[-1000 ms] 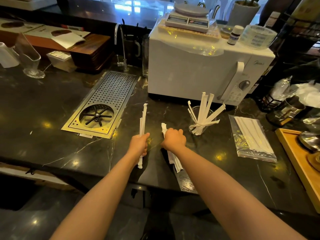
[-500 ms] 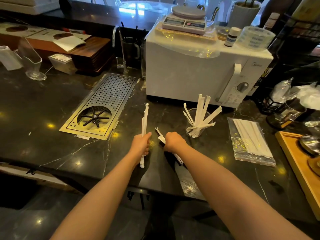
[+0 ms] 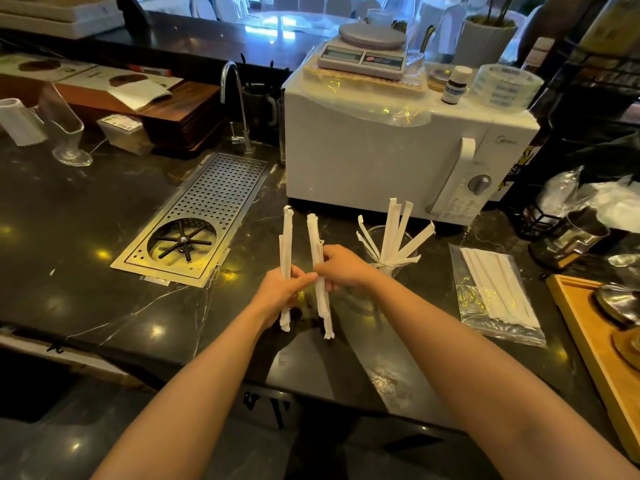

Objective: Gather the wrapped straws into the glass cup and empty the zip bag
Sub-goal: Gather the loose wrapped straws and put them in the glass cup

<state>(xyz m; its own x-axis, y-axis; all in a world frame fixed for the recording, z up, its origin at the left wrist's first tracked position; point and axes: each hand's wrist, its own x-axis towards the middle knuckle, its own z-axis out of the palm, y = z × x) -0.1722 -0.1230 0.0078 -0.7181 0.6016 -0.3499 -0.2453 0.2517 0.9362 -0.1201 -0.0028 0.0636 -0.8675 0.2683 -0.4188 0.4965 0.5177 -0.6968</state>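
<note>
The straws in my left hand (image 3: 282, 292) and my right hand (image 3: 341, 266) wear matt white paper, crimped rough at the ends. The counter (image 3: 86, 271) is glossy dark veined stone. Far left, the drip tray (image 3: 214, 202) is perforated brushed metal. The cup (image 3: 391, 258) is clear glass, the zip bag (image 3: 485, 299) crinkled shiny plastic, the near-right tray (image 3: 595, 341) smooth pale wood.

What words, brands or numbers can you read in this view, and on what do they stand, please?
"Midea": faint grey logo on the white microwave, upper right of its front, only just legible.
Kitchen scale: its display and button labels are too blurred to read.
Small bottle: label too small.
Tape roll: print blurred.
</note>
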